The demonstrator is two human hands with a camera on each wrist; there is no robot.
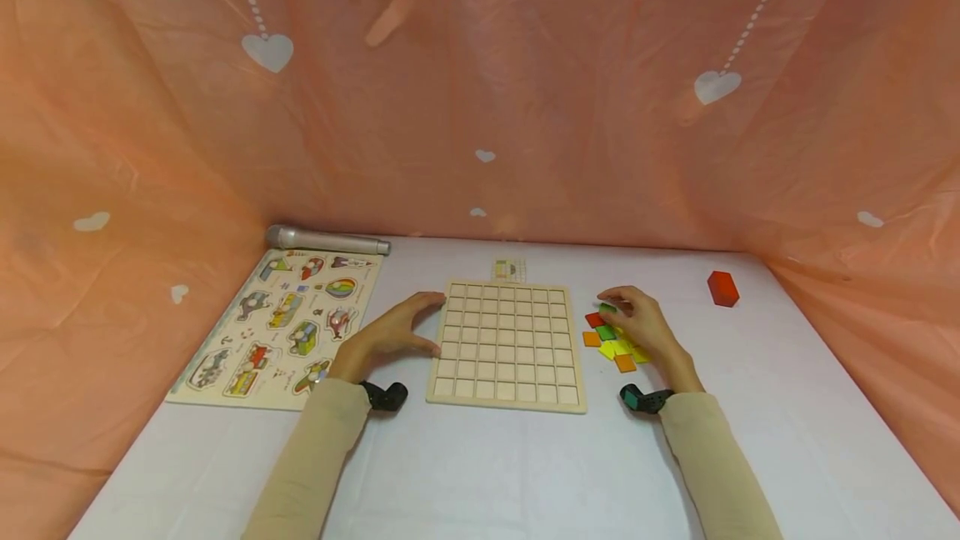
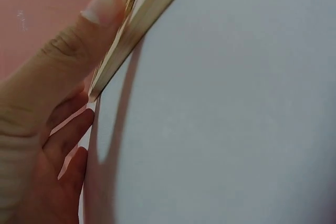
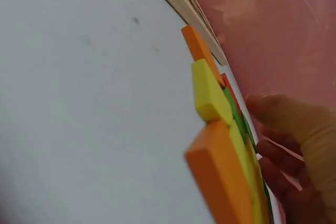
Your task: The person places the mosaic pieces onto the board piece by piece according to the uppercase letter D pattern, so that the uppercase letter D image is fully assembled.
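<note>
A wooden grid board (image 1: 504, 406) with square cells lies flat in the middle of the table. At its left edge is my left hand (image 1: 390, 328), thumb and fingers spread apart; in the left wrist view the thumb (image 2: 105, 11) lies right at the board's rim (image 2: 152, 9). My right hand (image 1: 643, 323) hovers over a small pile of coloured square tiles to the right of the board, its fingers loosely bent. Among them are a red tile (image 1: 595, 320), green tile (image 1: 605, 332), yellow tile (image 1: 608, 351) and orange tile (image 1: 625, 363). Nothing shows between thumb and fingers in the right wrist view.
A picture puzzle board (image 1: 292, 332) lies at the left, with a silver microphone (image 1: 330, 240) behind it. Beyond the grid board is a small printed card (image 1: 509, 270). A red block (image 1: 723, 289) stands at the far right. Pink curtain (image 1: 480, 90) surrounds the table.
</note>
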